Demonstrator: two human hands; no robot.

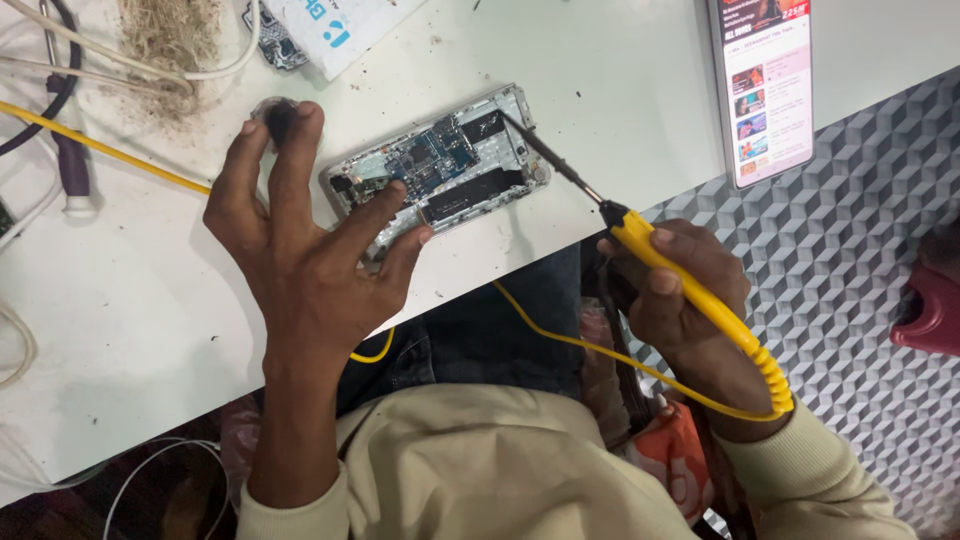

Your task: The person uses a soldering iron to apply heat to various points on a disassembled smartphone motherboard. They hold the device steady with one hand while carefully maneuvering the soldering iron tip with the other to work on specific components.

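An opened phone [440, 165] lies on the white table [130, 300], its blue circuit board and black parts exposed. My left hand [305, 235] rests over its near left corner, thumb and forefinger pressing on the frame, other fingers spread. My right hand [680, 285] grips a yellow-handled soldering iron [690, 295] like a pen. Its dark metal tip [530, 140] touches the phone's upper right part. The iron's coiled yellow cable [775, 385] loops under my wrist.
A lit phone [765, 85] showing a video list lies at the table's right edge. A small dark round object [278, 115] sits by my left fingertips. Cables [60, 120], a yellow wire and brown fluff [165, 40] crowd the far left. A patterned grey floor [860, 250] lies on the right.
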